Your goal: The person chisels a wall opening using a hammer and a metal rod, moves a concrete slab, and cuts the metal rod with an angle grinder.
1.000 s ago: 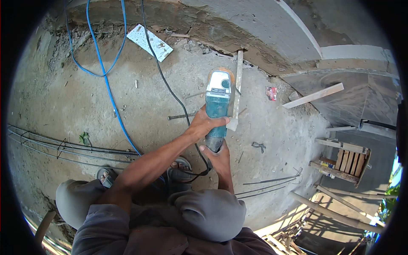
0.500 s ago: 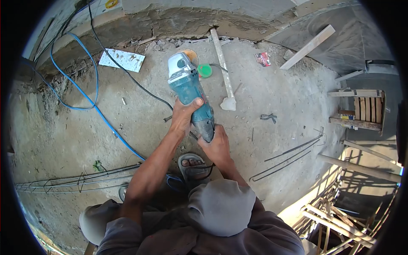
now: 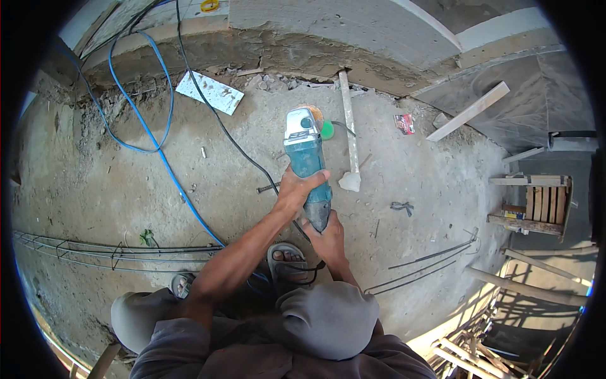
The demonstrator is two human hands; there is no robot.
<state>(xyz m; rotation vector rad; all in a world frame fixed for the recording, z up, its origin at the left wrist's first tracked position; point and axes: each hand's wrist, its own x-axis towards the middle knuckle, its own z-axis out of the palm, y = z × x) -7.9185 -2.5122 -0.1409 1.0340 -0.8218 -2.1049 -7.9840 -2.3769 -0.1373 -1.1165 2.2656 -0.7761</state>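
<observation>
Teal and silver, the angle grinder hangs in our 2 hands above the concrete floor; our left hand wraps its body, our right hand clasps its rear end. We see a pale strip lying to its right.

A dark greyish shirt has its left sleeve ending near the elbow. Paler grey trousers cover the knees, above open-toed, grey-strapped sandals.
</observation>
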